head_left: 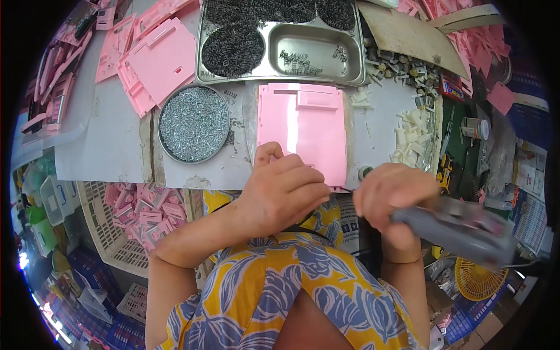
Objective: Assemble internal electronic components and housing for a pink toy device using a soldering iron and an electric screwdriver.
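A pink plastic panel lies on the table in front of me, with a raised rectangular part at its far end. My left hand rests over its near edge, fingers curled and pinched together; whatever they may hold is hidden. Just right of that edge, my right hand grips a grey electric screwdriver. Its thin dark bit points left, toward the panel's near right corner beside my left fingertips. Whether the bit touches the panel, I cannot tell.
Left of the panel sits a round dish of small silver screws. Behind it, a metal tray holds dark springs. White plastic pieces lie to the right, pink panels at far left. Below left stands a basket of pink parts.
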The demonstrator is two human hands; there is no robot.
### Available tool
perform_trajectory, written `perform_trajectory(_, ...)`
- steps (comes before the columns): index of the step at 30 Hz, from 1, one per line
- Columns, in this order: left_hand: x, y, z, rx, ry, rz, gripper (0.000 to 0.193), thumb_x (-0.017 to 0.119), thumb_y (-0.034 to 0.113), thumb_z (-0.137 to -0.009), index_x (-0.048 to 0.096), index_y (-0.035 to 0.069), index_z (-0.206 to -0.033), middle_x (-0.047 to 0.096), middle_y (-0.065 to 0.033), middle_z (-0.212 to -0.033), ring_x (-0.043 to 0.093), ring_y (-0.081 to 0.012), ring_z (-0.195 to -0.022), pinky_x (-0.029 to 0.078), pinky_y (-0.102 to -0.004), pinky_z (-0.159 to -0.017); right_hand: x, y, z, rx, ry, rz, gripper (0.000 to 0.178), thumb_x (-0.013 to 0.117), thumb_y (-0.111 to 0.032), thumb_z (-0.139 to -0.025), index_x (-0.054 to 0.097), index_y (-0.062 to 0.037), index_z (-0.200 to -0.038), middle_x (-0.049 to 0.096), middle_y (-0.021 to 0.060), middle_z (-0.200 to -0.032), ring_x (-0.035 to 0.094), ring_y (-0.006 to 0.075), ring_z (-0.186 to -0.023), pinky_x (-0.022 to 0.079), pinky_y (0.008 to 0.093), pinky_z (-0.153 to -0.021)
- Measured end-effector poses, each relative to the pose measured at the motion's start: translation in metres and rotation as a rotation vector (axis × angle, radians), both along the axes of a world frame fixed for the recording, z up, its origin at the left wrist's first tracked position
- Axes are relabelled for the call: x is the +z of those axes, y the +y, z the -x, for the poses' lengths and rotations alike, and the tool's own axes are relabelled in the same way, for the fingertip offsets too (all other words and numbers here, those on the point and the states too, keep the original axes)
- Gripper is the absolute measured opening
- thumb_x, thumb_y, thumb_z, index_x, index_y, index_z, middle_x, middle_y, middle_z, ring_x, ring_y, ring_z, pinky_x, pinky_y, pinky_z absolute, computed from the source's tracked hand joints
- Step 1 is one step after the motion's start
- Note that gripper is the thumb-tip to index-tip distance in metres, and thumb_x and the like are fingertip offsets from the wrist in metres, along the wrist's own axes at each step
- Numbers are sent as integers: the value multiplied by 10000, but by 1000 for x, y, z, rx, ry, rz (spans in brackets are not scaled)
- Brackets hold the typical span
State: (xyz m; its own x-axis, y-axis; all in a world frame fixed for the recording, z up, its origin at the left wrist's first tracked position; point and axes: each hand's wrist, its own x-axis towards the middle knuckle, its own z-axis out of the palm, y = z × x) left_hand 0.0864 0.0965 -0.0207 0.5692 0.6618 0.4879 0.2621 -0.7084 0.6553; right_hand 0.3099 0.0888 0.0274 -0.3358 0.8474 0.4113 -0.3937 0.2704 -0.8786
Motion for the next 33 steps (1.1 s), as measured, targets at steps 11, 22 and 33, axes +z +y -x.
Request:
perform_trajectory(11, -6, 5, -11, -3, -52, -40, 233, 815, 146, -743, 711, 124, -950, 688, 15, -921, 591, -155, -749, 318, -418, -829, 33, 5, 14, -14, 197, -7, 280, 756, -205, -904, 538, -70, -1017, 551, 23, -586, 523, 155, -465, 490, 302, -497)
perform_trajectory(22, 1, 21, -17, -139, -211, 105, 205, 810, 74, -767, 706, 85, -942, 690, -40, -906, 632, -221, -781, 452, -379, -758, 36, 4, 2, -58, 195, 12, 294, 747, -198, -905, 514, -87, -1044, 543, -3, -592, 520, 139, -484, 487, 305, -511)
perform_trajectory(33, 1, 22, -18, -102, -274, 173, 209, 790, 58, -798, 692, 84, -981, 700, -34, -913, 660, -221, -822, 478, -357, -770, 47, 9, 1, -114, 266, -62, 306, 794, -215, -892, 552, -137, -1061, 594, -28, -583, 535, 72, -455, 509, 231, -506)
